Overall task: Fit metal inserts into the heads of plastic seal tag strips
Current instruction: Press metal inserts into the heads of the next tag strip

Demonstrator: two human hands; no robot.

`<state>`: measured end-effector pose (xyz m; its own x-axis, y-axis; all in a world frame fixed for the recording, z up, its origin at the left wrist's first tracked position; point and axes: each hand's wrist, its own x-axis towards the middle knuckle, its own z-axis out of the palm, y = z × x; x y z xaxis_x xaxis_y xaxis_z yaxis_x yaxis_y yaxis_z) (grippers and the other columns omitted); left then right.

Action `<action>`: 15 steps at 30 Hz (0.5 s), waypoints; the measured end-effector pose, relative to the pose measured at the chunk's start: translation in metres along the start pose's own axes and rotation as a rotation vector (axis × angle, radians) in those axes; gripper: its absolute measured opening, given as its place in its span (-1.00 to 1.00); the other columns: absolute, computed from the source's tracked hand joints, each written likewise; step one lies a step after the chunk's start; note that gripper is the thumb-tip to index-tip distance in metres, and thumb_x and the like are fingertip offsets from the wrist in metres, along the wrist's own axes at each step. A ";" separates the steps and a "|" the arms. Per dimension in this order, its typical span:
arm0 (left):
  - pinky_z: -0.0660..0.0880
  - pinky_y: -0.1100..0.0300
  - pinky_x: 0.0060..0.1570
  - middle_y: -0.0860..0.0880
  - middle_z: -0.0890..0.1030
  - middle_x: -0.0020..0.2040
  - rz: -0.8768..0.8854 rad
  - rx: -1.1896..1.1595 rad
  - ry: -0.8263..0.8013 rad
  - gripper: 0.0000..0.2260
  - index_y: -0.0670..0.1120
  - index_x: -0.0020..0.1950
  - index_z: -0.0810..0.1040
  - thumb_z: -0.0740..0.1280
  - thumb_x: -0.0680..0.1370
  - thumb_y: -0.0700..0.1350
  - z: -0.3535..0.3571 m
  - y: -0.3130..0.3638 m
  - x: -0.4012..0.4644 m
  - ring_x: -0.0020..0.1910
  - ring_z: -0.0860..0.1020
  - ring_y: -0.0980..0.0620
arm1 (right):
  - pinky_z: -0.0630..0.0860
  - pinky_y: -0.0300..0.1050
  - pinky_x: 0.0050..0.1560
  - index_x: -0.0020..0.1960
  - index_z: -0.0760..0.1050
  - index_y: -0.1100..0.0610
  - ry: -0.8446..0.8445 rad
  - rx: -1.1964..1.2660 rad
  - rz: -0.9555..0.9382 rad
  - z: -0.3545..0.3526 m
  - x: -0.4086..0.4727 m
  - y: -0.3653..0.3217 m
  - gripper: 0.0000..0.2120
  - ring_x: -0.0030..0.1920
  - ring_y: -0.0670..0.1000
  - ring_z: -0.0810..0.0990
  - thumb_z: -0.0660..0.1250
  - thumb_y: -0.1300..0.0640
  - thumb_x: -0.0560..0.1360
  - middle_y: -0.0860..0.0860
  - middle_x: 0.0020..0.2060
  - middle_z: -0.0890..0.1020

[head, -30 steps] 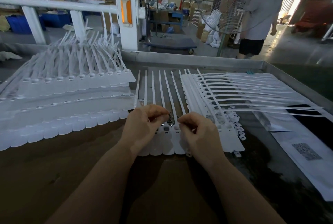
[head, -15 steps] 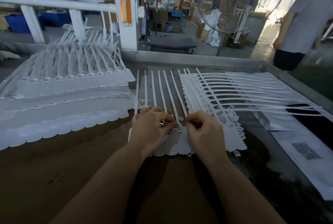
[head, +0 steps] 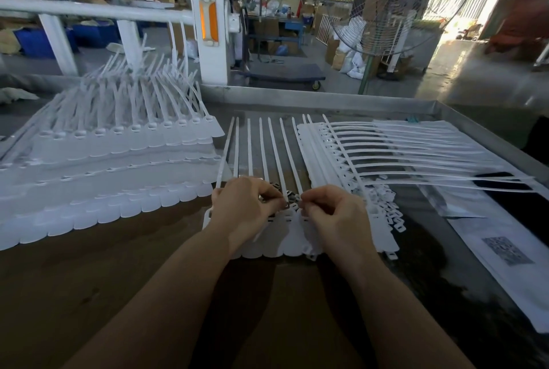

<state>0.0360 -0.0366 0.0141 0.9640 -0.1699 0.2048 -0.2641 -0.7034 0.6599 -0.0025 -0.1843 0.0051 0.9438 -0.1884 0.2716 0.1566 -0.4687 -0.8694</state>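
Note:
A joined row of white plastic seal tag strips (head: 269, 148) lies flat in front of me, tails pointing away, heads under my hands. My left hand (head: 243, 206) rests curled over the heads on the left and pinches small metal inserts (head: 274, 186), which show dark and shiny at its fingertips. My right hand (head: 329, 214) is curled beside it, fingertips pinched at a strip head near the middle of the row; what it holds is too small to tell. The two hands almost touch.
A tall stack of white strips (head: 113, 160) fills the left of the table. More strips (head: 401, 148) fan out to the right, with small loose white pieces (head: 389, 211) beside them. Printed paper (head: 505, 252) lies at the right. A metal rim (head: 326, 96) edges the table.
Both hands have shifted slightly along the row of heads while staying pinched together. The person standing in the background on the right has walked out of view.

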 end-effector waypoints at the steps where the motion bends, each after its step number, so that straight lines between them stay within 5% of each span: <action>1: 0.38 -0.09 0.17 0.20 0.51 -0.20 -0.006 0.001 -0.020 -0.91 0.07 -0.08 0.67 0.41 0.46 0.02 0.000 0.000 0.000 0.04 0.50 0.03 | 0.56 -0.23 -0.04 -0.16 0.57 0.00 -0.002 0.015 0.007 0.000 0.000 0.000 -0.81 -0.15 -0.16 0.61 0.32 0.29 0.47 -0.11 -0.23 0.65; 8: 0.39 -0.11 0.18 0.12 0.59 -0.11 -0.060 -0.062 -0.082 -0.94 0.08 -0.16 0.67 0.45 0.42 0.03 0.000 0.002 0.001 0.04 0.51 0.01 | 0.56 -0.26 -0.05 -0.11 0.59 0.09 -0.006 0.059 0.026 0.001 0.000 0.001 -0.86 -0.13 -0.13 0.62 0.32 0.30 0.48 -0.05 -0.22 0.65; 15: 0.35 -0.09 0.21 0.25 0.54 -0.21 -0.086 -0.036 -0.080 -0.83 0.20 -0.36 0.54 0.48 0.37 0.06 -0.001 0.005 -0.001 0.00 0.50 0.08 | 0.56 -0.26 -0.07 -0.14 0.58 0.06 -0.012 0.061 0.016 0.002 0.001 0.002 -0.84 -0.15 -0.13 0.62 0.32 0.29 0.48 -0.06 -0.23 0.65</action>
<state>0.0341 -0.0391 0.0180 0.9822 -0.1652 0.0892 -0.1799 -0.6927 0.6984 -0.0003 -0.1836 0.0026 0.9496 -0.1850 0.2531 0.1587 -0.4124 -0.8971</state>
